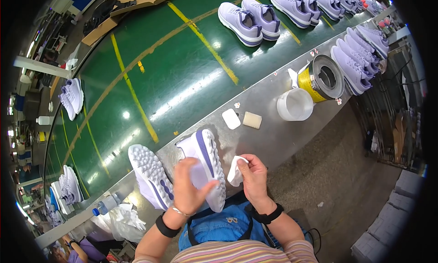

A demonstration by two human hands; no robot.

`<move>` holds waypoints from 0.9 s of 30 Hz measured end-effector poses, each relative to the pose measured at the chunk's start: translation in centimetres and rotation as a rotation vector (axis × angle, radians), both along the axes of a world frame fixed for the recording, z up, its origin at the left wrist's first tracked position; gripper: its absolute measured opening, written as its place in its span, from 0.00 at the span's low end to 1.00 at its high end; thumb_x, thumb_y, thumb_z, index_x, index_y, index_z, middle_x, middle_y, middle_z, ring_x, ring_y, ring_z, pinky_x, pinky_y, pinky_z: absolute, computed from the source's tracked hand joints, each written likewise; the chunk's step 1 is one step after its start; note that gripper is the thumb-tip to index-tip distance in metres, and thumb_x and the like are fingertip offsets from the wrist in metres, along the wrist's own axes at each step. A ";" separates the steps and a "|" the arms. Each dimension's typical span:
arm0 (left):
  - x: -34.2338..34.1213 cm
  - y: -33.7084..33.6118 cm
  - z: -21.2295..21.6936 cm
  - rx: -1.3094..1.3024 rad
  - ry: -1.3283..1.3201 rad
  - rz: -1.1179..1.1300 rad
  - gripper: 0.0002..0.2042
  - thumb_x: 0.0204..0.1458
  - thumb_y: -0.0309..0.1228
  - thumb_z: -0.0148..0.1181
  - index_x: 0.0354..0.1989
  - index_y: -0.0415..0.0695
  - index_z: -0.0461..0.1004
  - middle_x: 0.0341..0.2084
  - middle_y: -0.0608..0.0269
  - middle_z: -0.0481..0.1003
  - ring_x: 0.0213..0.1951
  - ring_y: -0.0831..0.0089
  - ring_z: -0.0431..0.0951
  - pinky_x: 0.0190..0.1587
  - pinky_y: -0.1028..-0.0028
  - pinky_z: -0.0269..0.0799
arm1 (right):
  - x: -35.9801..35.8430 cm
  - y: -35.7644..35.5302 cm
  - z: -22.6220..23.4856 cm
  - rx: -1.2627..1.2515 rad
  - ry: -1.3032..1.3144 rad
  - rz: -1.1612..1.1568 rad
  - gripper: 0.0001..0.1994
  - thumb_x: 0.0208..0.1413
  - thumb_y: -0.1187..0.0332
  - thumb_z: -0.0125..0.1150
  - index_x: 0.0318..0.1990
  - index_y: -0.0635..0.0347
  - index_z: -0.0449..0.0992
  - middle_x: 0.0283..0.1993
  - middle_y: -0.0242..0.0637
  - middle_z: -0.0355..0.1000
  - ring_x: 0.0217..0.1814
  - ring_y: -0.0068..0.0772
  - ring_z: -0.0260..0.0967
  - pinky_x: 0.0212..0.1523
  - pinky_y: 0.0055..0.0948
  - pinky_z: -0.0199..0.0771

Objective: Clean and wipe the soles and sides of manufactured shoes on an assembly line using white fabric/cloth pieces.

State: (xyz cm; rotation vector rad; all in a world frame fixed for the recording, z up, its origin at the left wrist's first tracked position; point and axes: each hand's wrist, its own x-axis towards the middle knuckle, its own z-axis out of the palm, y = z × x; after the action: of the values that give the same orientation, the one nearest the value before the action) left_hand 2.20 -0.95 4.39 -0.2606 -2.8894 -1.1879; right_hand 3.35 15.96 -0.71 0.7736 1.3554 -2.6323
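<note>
My left hand (189,187) is wrapped around the pale lilac sneaker with a purple stripe and white studded sole (205,165), thumb hooked over the sole edge, fingers closed on the upper and covering most of it, so I cannot see the toe or laces. The shoe is tipped on its side, sole facing right, just above my lap. My right hand (253,176) is curled shut, pinching a small crumpled white cloth (236,169) between thumb and fingers; the cloth sits just beside the sole, and I cannot tell whether it touches it. Both wrists wear black bands.

Left of that shoe, its mate, a second lilac sneaker lying sole-up (149,174), rests on the edge of the grey metal worktop (269,126). Lower left are a crumpled white plastic bag (123,222) and a clear bottle with a blue cap (106,204), partly hidden by my arm.

Further along the worktop lie a flat white block (231,119) and a beige block (252,120), then a translucent white plastic tub (295,104) and a yellow metal can lying on its side (320,78), its contents too dark to make out. Beyond, pairs of lilac sneakers (250,19) ride the green conveyor belt with yellow lines (173,76); those at the far rim blur and are cut off.
</note>
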 end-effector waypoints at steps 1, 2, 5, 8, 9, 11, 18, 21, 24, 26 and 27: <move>0.1 1.5 1.0 0.079 -0.006 -0.047 0.25 0.35 0.29 0.69 0.43 0.39 0.66 0.36 0.54 0.70 0.39 0.59 0.71 0.42 0.68 0.66 | 0.1 -0.4 0.3 -0.001 0.003 0.004 0.07 0.52 0.72 0.60 0.37 0.64 0.72 0.32 0.27 0.70 0.32 0.13 0.64 0.35 0.15 0.64; 0.4 2.1 0.9 0.078 -0.003 -0.043 0.25 0.35 0.29 0.69 0.43 0.39 0.66 0.36 0.54 0.70 0.39 0.59 0.71 0.42 0.68 0.66 | 0.2 -0.7 0.7 0.024 0.016 0.034 0.08 0.52 0.72 0.60 0.38 0.64 0.72 0.32 0.27 0.70 0.32 0.13 0.64 0.34 0.14 0.64; 0.5 3.0 -0.1 0.210 -0.126 -0.039 0.06 0.43 0.24 0.63 0.30 0.42 0.73 0.22 0.62 0.73 0.28 0.68 0.74 0.34 0.73 0.68 | 0.2 -0.7 1.3 0.068 0.040 0.101 0.08 0.52 0.71 0.60 0.38 0.64 0.71 0.32 0.27 0.70 0.32 0.13 0.64 0.33 0.14 0.64; 0.0 1.9 0.8 0.342 -0.286 0.032 0.05 0.45 0.24 0.61 0.30 0.40 0.73 0.25 0.60 0.73 0.30 0.69 0.74 0.35 0.74 0.67 | 0.3 0.2 2.2 0.073 0.045 0.220 0.10 0.51 0.71 0.61 0.39 0.64 0.71 0.31 0.25 0.69 0.30 0.12 0.63 0.31 0.13 0.63; -0.1 1.6 0.6 0.353 -0.236 0.009 0.04 0.49 0.25 0.57 0.31 0.38 0.73 0.28 0.60 0.73 0.32 0.70 0.73 0.37 0.74 0.66 | 0.2 0.6 2.4 0.060 0.053 0.306 0.11 0.50 0.72 0.62 0.40 0.64 0.70 0.29 0.23 0.68 0.28 0.10 0.61 0.29 0.12 0.61; -0.3 1.1 1.0 0.385 -0.206 0.050 0.03 0.50 0.25 0.56 0.31 0.38 0.73 0.29 0.60 0.73 0.33 0.70 0.72 0.38 0.74 0.66 | 0.3 1.3 2.4 0.051 0.079 0.399 0.12 0.49 0.72 0.63 0.40 0.64 0.70 0.27 0.22 0.65 0.26 0.09 0.58 0.27 0.12 0.59; 0.7 0.8 2.3 0.510 -0.335 0.080 0.05 0.55 0.27 0.49 0.32 0.38 0.68 0.26 0.63 0.72 0.28 0.78 0.71 0.34 0.80 0.65 | 0.1 0.7 2.7 0.227 0.154 0.528 0.11 0.49 0.75 0.62 0.40 0.65 0.72 0.26 0.21 0.63 0.26 0.10 0.57 0.26 0.13 0.58; 0.6 0.8 2.0 0.644 -0.498 0.188 0.05 0.56 0.27 0.49 0.32 0.39 0.67 0.24 0.65 0.71 0.25 0.82 0.69 0.30 0.83 0.64 | -0.1 0.4 2.2 0.074 0.129 0.520 0.08 0.51 0.74 0.59 0.39 0.65 0.72 0.30 0.25 0.67 0.30 0.13 0.62 0.29 0.14 0.62; 0.3 0.2 0.9 0.791 -0.582 0.266 0.06 0.57 0.29 0.48 0.33 0.40 0.67 0.21 0.72 0.67 0.23 0.86 0.65 0.26 0.85 0.61 | 0.1 0.2 2.1 -0.254 0.019 0.539 0.07 0.54 0.73 0.57 0.39 0.64 0.71 0.33 0.27 0.69 0.32 0.14 0.64 0.32 0.16 0.65; 0.3 -0.6 0.1 0.780 -0.606 0.246 0.07 0.58 0.31 0.48 0.34 0.40 0.67 0.22 0.72 0.67 0.25 0.86 0.66 0.28 0.85 0.62 | 0.2 0.1 2.2 -0.353 -0.019 0.558 0.07 0.55 0.72 0.55 0.39 0.64 0.71 0.34 0.27 0.69 0.33 0.14 0.65 0.33 0.16 0.66; 0.4 -0.9 0.0 0.780 -0.607 0.248 0.07 0.58 0.31 0.48 0.34 0.40 0.67 0.22 0.72 0.67 0.25 0.86 0.66 0.28 0.85 0.62 | 0.1 0.1 2.4 -0.365 -0.055 0.578 0.07 0.55 0.72 0.55 0.39 0.64 0.70 0.34 0.28 0.70 0.33 0.14 0.65 0.34 0.16 0.66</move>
State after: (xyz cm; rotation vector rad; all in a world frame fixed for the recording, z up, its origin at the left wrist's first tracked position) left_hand 2.57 -1.83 4.35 0.5321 -2.4166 -2.5056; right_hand 3.46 16.09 1.71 0.3347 0.8682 -2.2666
